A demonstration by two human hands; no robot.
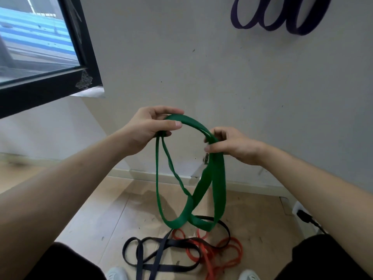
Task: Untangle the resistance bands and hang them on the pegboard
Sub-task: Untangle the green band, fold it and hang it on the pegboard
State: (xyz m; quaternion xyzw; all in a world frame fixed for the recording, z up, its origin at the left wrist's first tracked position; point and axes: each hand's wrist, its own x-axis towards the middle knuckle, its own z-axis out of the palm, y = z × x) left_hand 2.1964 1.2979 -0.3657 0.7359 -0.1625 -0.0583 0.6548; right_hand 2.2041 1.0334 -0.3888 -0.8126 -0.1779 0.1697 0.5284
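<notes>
Left hand [146,128]: raised at chest height before the wall. Thumb and curled fingers are closed on the upper left bend of the green band, thumb lying over the top of the strap.
Right hand [234,147]: level with the left and a little lower. Thumb and fingertips are pressed together on the upper right bend of the same band.
Green band [219,178]: held clear of the floor between both hands. It arches from one hand to the other, then hangs down in several strands. Two thin-looking strands drop from the left hand and a broad flat strand from the right. The strands cross low down and twist over one another. The lowest loops hang above the pile on the floor; whether they touch it I cannot tell.
Dark band [160,249]: lying on the floor between the person's feet, looped over itself.
Red band [209,261]: on the floor just right of the dark band, coiled in several loops and interlaced with it.
Purple band [297,30]: hanging in loops high on the wall, upper right. Its support is cut off by the top edge.
Wall [181,57]: pale and scuffed, with a light skirting along its foot.
Window [40,47]: dark-framed, upper left.
Floor [113,219]: light wood boards, marked.
Shoes [116,273]: pale toes at the bottom edge, either side of the pile.
Plug [304,217]: black, at a white socket block, lower right.
</notes>
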